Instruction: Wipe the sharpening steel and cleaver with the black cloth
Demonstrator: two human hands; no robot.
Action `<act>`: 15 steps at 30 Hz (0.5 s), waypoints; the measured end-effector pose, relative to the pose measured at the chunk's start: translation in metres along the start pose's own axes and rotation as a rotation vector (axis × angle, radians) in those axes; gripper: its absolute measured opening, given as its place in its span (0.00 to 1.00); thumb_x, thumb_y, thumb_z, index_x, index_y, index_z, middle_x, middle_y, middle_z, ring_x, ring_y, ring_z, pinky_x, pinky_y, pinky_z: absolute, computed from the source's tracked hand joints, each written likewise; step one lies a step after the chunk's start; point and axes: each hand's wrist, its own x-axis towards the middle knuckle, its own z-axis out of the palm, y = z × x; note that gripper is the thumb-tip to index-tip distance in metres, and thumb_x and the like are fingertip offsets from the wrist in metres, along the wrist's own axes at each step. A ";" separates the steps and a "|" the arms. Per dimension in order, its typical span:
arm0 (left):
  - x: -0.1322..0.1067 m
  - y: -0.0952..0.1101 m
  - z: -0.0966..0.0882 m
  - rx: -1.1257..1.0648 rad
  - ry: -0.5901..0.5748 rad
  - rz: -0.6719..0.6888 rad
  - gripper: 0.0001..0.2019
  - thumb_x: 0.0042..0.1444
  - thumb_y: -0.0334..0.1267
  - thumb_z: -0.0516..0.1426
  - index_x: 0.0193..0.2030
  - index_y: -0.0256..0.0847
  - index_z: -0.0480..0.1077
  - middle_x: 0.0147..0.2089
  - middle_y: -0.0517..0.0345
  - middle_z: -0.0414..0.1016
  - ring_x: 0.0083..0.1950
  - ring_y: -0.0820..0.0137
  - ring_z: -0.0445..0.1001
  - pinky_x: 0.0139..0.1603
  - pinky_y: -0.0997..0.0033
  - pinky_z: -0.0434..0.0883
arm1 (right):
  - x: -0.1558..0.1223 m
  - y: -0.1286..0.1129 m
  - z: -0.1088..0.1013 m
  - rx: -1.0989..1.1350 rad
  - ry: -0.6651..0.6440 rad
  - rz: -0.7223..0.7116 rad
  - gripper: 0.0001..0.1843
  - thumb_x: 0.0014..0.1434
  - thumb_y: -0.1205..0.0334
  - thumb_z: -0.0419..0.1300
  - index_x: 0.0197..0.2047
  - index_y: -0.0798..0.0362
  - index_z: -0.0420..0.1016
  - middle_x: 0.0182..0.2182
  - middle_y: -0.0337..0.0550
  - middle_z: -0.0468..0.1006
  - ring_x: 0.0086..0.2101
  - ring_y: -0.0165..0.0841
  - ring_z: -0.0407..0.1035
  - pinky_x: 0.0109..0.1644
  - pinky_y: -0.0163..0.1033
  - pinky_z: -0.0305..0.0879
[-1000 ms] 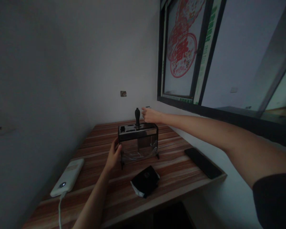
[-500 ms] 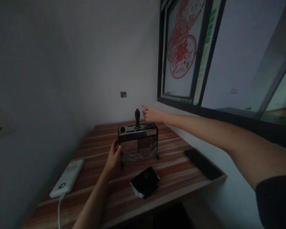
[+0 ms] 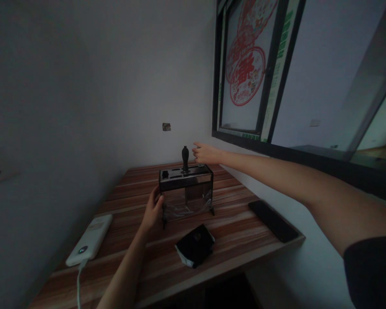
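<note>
A black-framed rack (image 3: 172,184) with a slotted metallic top and see-through sides stands on the wooden table, looking like a knife holder. From its top a black handle (image 3: 185,156) sticks straight up; what lies below it is hard to make out. My left hand (image 3: 153,208) grips the rack's left side, thumb in front and fingers partly hidden behind the frame. Just right of the handle, my right hand (image 3: 205,153) hovers above the rack's right end, fingers apart and partly bent, holding nothing visible. A folded black cloth-like item (image 3: 196,244) with a pale edge lies in front.
On the table (image 3: 225,251), a white power bank (image 3: 91,238) with a white cable (image 3: 79,285) lies at the left. A black phone (image 3: 272,220) rests by the right edge. Walls border the left and back; a dark-framed window (image 3: 244,86) is on the right.
My right hand's pointing finger has drawn back slightly to the right, away from the handle. My left hand, the rack and the other things keep their places.
</note>
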 end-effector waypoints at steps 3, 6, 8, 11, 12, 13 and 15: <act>-0.001 0.000 0.000 0.003 -0.001 -0.008 0.26 0.55 0.50 0.58 0.58 0.41 0.66 0.63 0.45 0.68 0.62 0.57 0.68 0.61 0.59 0.67 | 0.001 -0.001 -0.001 -0.004 -0.012 0.015 0.08 0.60 0.68 0.59 0.32 0.52 0.79 0.31 0.43 0.81 0.39 0.37 0.67 0.56 0.51 0.48; -0.001 0.001 -0.001 0.005 -0.005 -0.014 0.27 0.55 0.51 0.58 0.58 0.40 0.66 0.63 0.44 0.68 0.62 0.57 0.68 0.60 0.60 0.67 | 0.000 -0.001 -0.002 -0.010 -0.003 0.017 0.08 0.60 0.69 0.59 0.32 0.53 0.79 0.32 0.44 0.81 0.41 0.37 0.67 0.57 0.52 0.49; 0.000 0.002 -0.001 0.006 -0.007 -0.014 0.27 0.55 0.51 0.58 0.58 0.39 0.66 0.64 0.44 0.67 0.63 0.57 0.67 0.61 0.61 0.66 | -0.001 -0.001 -0.003 -0.011 0.021 0.009 0.08 0.61 0.69 0.58 0.34 0.53 0.79 0.35 0.44 0.81 0.43 0.37 0.67 0.59 0.53 0.48; -0.001 0.003 -0.001 0.006 -0.011 -0.013 0.28 0.54 0.52 0.58 0.58 0.39 0.65 0.64 0.44 0.67 0.62 0.58 0.68 0.61 0.61 0.66 | -0.002 0.000 -0.003 -0.018 0.073 0.003 0.07 0.61 0.69 0.58 0.36 0.53 0.78 0.38 0.44 0.80 0.46 0.38 0.66 0.62 0.57 0.45; -0.001 0.003 -0.001 0.006 -0.012 -0.015 0.28 0.54 0.53 0.58 0.58 0.39 0.65 0.63 0.44 0.67 0.62 0.58 0.68 0.61 0.61 0.67 | -0.003 0.001 -0.003 -0.018 0.091 0.005 0.07 0.61 0.69 0.58 0.36 0.52 0.78 0.38 0.43 0.80 0.47 0.38 0.66 0.63 0.58 0.44; -0.001 0.003 0.000 0.006 -0.013 -0.016 0.28 0.55 0.53 0.57 0.58 0.39 0.65 0.63 0.44 0.68 0.61 0.58 0.69 0.60 0.61 0.68 | -0.003 0.001 -0.002 -0.015 0.110 0.009 0.07 0.60 0.69 0.59 0.36 0.52 0.78 0.37 0.43 0.80 0.47 0.38 0.65 0.64 0.58 0.45; -0.001 0.004 0.000 0.007 -0.015 -0.020 0.28 0.55 0.53 0.57 0.58 0.39 0.65 0.63 0.44 0.68 0.61 0.58 0.69 0.59 0.62 0.69 | -0.003 0.001 0.000 -0.003 0.151 0.017 0.07 0.59 0.69 0.59 0.34 0.50 0.78 0.36 0.41 0.79 0.47 0.38 0.66 0.64 0.58 0.46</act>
